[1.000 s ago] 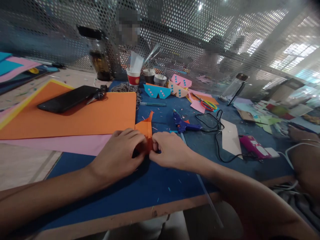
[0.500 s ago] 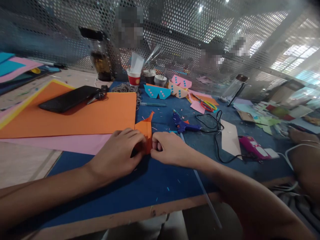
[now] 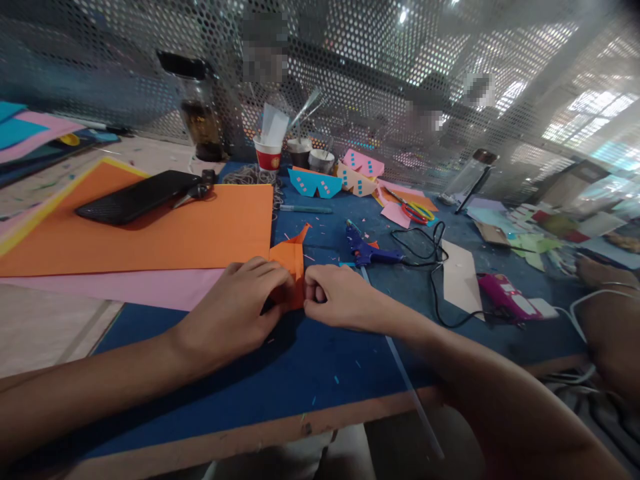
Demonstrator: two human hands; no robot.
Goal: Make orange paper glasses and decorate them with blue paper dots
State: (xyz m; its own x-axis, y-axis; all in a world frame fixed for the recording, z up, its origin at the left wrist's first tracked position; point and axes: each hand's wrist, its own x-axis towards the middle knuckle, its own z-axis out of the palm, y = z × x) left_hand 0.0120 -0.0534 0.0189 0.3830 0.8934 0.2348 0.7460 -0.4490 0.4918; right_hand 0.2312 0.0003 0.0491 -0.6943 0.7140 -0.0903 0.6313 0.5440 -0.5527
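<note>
A small folded orange paper (image 3: 289, 255) is found on the blue table (image 3: 310, 363), and it is taken as the middle of a clock, with 12 on the far side. A thin point of it is stuck out toward 1 o'clock. At 8 o'clock the left hand (image 3: 250, 293) is set, with its fingers curled over the paper and touching it. At 4 o'clock the right hand (image 3: 345, 297) is placed, its fingers curled in against the paper's side. The fingertips are mostly hidden, so it cannot be told if the paper is pinched by them.

At 3 o'clock a blue glue gun (image 3: 377, 255) is laid down, near the right hand. At 2 o'clock, farther off, scissors (image 3: 419, 212) are seen. Paper glasses are stood at 12 to 1 o'clock: a blue pair (image 3: 314, 184), and behind it a peach pair (image 3: 356, 181) and a pink pair (image 3: 367, 163). At 9 to 10 o'clock a big orange sheet (image 3: 220, 233) is spread, and a flat black thing (image 3: 140, 198) is rested on it
</note>
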